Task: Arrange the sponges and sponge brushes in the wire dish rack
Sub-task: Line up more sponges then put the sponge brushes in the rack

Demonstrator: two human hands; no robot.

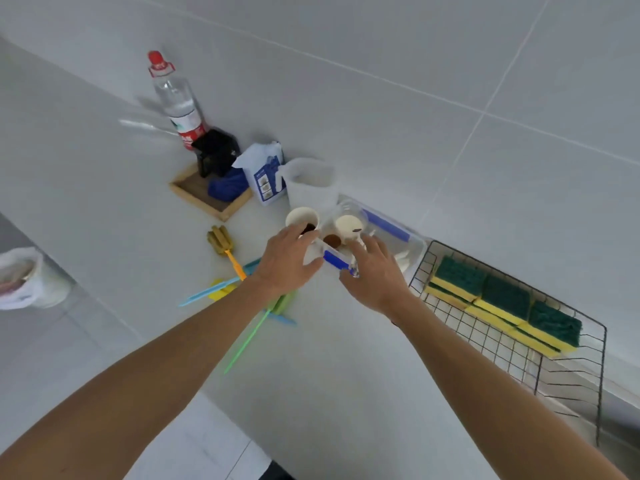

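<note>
Sponges [504, 308] are in: a row of yellow ones with green scrub tops sits along the far side of the wire rack [568, 386], at the right end of the table [346, 393], against the wall. Sponge brushes [239, 292] are not: they lie crossed in a loose pile on the table left of centre, well apart from the rack, one with a brown head and orange handle, others blue and green.

Our left hand [285, 259] has its fingers spread and loosely curved over the near edge of a clear plastic box [391, 233] with blue clips, beside a paper cup [302, 218]. Our right hand [372, 271] is on the same box corner, fingers released, gripping nothing firmly as far as we can tell.

Likely step: shifting the box clear of the rack. Slide it, don't lift; the cups inside hold brown residue and could tip.

Table is smooth pale grey, wall is large grey tiles. At the back a water bottle [178, 105], a wooden tray [207, 197] and a white jug [311, 183].
</note>
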